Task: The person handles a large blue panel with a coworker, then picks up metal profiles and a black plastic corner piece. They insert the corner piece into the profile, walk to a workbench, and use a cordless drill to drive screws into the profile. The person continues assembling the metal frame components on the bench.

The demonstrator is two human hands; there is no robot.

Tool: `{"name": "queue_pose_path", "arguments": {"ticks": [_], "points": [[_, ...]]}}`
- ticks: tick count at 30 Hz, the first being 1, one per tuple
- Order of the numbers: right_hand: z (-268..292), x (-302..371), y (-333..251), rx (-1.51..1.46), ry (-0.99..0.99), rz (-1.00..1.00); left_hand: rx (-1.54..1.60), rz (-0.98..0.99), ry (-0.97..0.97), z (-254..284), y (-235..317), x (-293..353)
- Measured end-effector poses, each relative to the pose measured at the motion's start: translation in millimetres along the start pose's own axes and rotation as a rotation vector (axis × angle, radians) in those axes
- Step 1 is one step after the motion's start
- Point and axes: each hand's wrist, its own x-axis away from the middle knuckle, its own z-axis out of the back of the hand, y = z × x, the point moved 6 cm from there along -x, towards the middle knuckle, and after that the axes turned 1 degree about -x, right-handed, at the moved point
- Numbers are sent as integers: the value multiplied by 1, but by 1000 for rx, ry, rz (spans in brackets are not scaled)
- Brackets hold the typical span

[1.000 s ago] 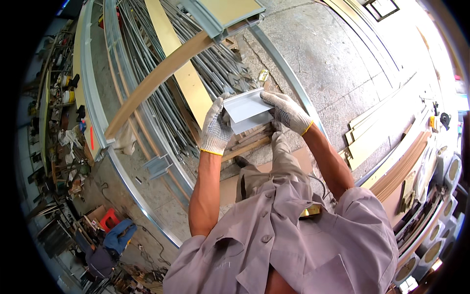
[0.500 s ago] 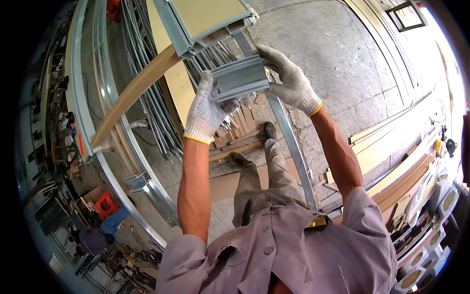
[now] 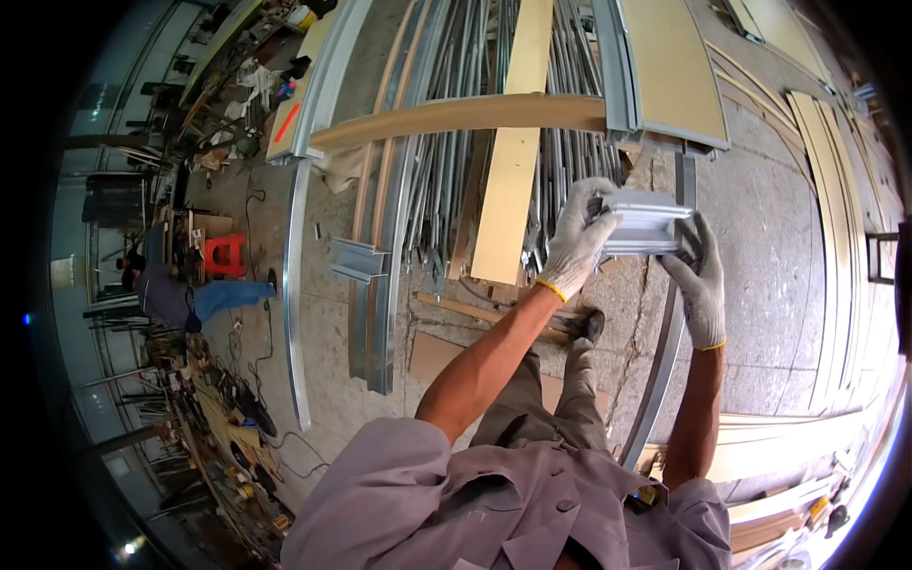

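Concrete floor (image 3: 755,214) spreads beneath both gloved hands. The left hand (image 3: 579,242) grips one end of a short grey metal profile (image 3: 648,224); the right hand (image 3: 699,275) closes round the other. Leftward of them lie metal rods (image 3: 442,190); beyond the left hand runs a wooden bar (image 3: 456,117). Fabric slipping at the right-hand end could tip the piece floorward.

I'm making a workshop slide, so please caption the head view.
White-gloved left hand and right hand hold a short grey metal profile above a grey concrete floor near long grey metal rods.
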Motion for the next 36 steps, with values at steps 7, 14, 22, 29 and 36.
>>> {"name": "queue_pose_path", "arguments": {"ticks": [7, 14, 22, 29, 36], "points": [[-2, 4, 60, -597, 64, -301, -412, -389, 0, 7, 23, 21], [37, -37, 47, -432, 101, -253, -481, -551, -193, -33, -16, -33], [66, -106, 25, -152, 141, -30, 637, 247, 20, -53, -91, -88], [76, -110, 16, -59, 236, -51, 527, 320, 18, -72, -81, -104], [77, -108, 9, 284, 263, 47, 622, 355, 12, -78, -102, -96]]}}
